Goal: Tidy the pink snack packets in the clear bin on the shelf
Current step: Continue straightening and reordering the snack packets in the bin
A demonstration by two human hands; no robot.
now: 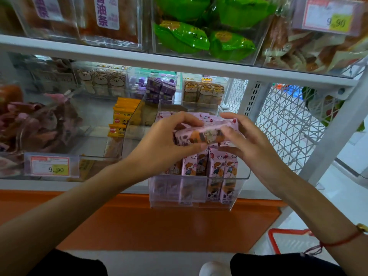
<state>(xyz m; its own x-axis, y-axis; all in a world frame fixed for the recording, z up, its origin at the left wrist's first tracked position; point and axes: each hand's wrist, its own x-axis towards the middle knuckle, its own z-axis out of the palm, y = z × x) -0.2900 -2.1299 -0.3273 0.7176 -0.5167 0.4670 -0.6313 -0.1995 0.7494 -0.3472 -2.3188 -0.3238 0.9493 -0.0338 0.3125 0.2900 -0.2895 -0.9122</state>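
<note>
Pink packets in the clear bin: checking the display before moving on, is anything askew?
Yes. One pink packet lies sideways above the upright packets, held by the left hand and right hand over the clear bin.

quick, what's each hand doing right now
Left hand: holding one end of a pink packet.
Right hand: holding the packet's other end.

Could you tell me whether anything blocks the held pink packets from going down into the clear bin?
Only the upright pink packets directly beneath the held packets partly fill the clear bin; otherwise nothing visible intervenes.
</note>
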